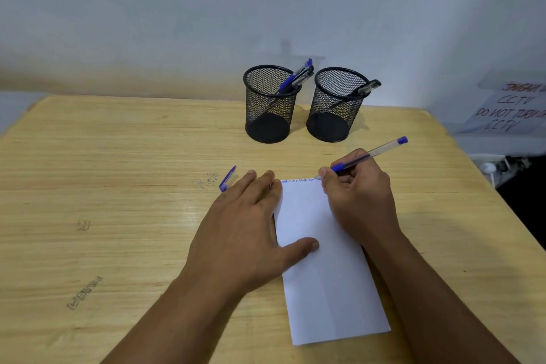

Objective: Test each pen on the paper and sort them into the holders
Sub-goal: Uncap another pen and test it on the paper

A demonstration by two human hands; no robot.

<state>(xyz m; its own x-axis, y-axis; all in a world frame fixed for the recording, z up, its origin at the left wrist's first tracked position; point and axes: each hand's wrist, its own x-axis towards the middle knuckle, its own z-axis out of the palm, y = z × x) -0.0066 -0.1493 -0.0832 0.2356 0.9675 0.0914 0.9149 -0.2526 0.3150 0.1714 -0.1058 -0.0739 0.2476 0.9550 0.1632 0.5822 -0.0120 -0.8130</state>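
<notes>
A folded white paper [328, 275] lies on the wooden table [103, 171]. My right hand [359, 198] grips a clear blue pen [372, 155] with its tip at the paper's top edge, where a line of blue scribbles runs. My left hand [245, 230] lies flat, fingers straight, pressing the paper's left edge. The pen's blue cap [227, 179] lies on the table just left of my left fingers. Two black mesh holders stand at the back: the left holder [269, 103] has blue and black pens, the right holder [335, 105] has a black pen.
A white wall rises right behind the holders. A handwritten CCTV sign [508, 111] leans at the far right, past the table's right edge. Pen scrawls mark the tabletop at left.
</notes>
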